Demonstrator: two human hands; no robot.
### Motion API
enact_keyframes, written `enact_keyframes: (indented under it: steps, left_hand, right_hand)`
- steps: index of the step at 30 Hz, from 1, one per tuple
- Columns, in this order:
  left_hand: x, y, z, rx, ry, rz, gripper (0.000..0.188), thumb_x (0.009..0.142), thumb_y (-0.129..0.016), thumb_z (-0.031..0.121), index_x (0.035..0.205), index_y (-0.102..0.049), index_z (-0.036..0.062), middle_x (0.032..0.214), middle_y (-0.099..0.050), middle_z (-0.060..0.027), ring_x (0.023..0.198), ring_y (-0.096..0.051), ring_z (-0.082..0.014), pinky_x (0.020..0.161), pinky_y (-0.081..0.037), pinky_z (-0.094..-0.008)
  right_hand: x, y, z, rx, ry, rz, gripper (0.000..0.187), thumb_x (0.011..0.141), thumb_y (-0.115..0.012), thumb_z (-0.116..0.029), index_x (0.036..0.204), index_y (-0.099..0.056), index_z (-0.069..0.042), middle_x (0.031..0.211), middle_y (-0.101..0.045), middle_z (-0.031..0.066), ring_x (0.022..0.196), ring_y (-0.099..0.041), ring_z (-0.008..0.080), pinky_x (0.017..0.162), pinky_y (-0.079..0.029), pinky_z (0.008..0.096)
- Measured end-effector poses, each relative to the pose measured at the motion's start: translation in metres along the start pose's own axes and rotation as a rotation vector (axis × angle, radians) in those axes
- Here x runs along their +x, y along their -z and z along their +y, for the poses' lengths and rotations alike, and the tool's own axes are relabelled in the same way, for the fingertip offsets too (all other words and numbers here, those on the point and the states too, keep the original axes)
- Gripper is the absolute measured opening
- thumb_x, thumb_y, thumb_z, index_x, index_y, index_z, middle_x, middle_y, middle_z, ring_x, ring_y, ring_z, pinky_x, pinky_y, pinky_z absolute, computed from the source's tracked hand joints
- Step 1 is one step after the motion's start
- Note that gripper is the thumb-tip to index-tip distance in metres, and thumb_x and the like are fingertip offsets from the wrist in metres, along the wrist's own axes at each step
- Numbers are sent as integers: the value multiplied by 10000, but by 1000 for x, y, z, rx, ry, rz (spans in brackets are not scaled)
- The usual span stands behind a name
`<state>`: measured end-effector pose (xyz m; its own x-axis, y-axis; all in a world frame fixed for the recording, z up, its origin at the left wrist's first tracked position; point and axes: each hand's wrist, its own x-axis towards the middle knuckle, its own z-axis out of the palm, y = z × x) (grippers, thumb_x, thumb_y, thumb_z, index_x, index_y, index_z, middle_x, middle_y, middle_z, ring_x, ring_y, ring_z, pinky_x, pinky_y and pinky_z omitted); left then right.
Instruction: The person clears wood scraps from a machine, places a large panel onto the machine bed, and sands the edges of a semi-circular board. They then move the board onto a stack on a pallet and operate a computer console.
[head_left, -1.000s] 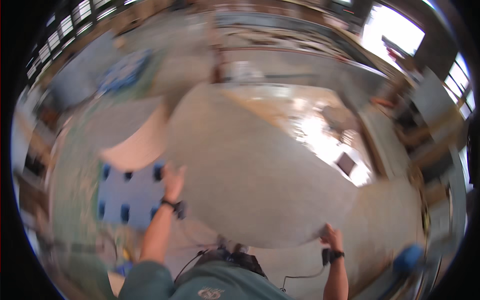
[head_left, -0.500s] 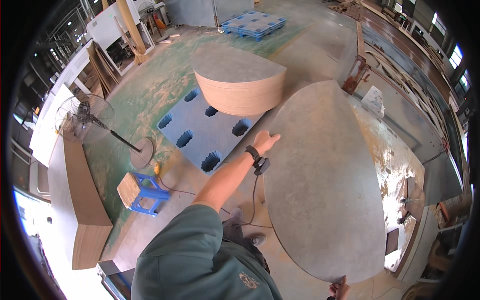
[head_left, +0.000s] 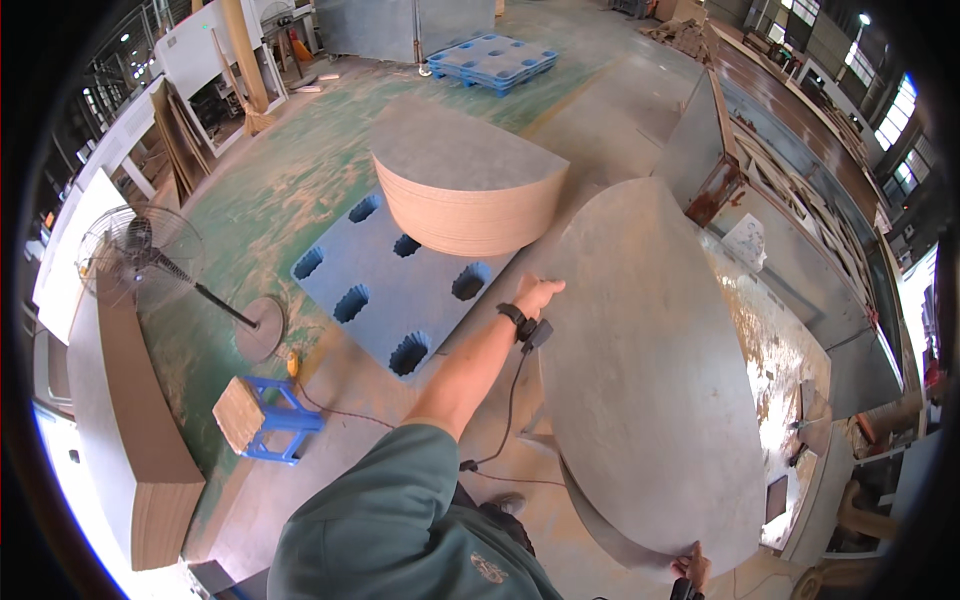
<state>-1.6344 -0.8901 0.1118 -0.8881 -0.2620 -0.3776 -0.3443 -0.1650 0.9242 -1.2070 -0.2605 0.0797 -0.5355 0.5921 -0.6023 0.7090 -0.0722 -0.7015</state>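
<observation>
My left arm reaches forward and across to the right from its dark green sleeve (head_left: 375, 490), the forearm slanting up, the elbow only slightly bent. My left hand (head_left: 537, 297) is closed at the curved near edge of a large grey panel (head_left: 655, 370), the back of the hand upward; whatever fingers lie beneath the panel are hidden from me. My right hand (head_left: 693, 566) is low in view at the panel's bottom end, pinching its rim with a finger laid on top; most of that forearm is out of sight. A black band (head_left: 513, 317) circles my left wrist, with a dark cable (head_left: 517, 385) hanging from the small box beside it.

The panel lies slantwise in front of me, thin and flat, with a mottled, concrete-like face, one side bowed and the far side straighter. Just beyond it, a worn, patchy surface (head_left: 745, 310) shines with glare. To the left, a stack of half-round boards (head_left: 470, 205), grey on top and pale tan along its layered edges, rests on a blue plastic pallet (head_left: 405, 295) pierced with ribbed holes. Nearer is a blue stool (head_left: 283, 425) with a wood-coloured seat.
</observation>
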Motion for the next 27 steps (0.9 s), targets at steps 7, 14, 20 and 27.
enact_keyframes:
  steps: [7, 14, 20, 27]
  left_hand:
    - [24, 64, -19, -85, 63, -74, 432, 750, -757, 219, 931, -610, -145, 921, -653, -178, 828, -621, -227, 710, -487, -377]
    - [-2, 157, -5, -226, 101, -183, 332, 792, -715, 238, 850, -629, -77, 777, -626, -75, 666, -561, -145, 574, -440, -312]
    - [9, 211, 8, -226, 249, -275, 304, 821, -696, 301, 878, -643, 7, 808, -631, -44, 702, -597, -141, 617, -467, -304]
    - [94, 213, 44, -303, 353, -185, 406, 815, -678, 465, 844, -637, 62, 813, -632, -36, 718, -604, -152, 607, -456, -310]
  right_hand:
    - [-36, -60, -33, -17, -14, 88, 518, 865, -608, -436, 889, -546, 78, 711, -576, 190, 557, -615, 311, 502, -564, 450]
    - [-70, -140, -54, -184, 34, 292, 419, 831, -637, -331, 715, -605, 70, 581, -559, 143, 502, -569, 256, 444, -485, 399]
    - [-71, -166, -57, -599, 156, 382, 483, 854, -536, -430, 770, -678, 24, 580, -601, 149, 563, -579, 266, 537, -441, 431]
    - [-80, -168, -79, -949, 157, 216, 484, 926, -375, -417, 1033, -690, -67, 944, -686, 203, 861, -641, 301, 766, -477, 413]
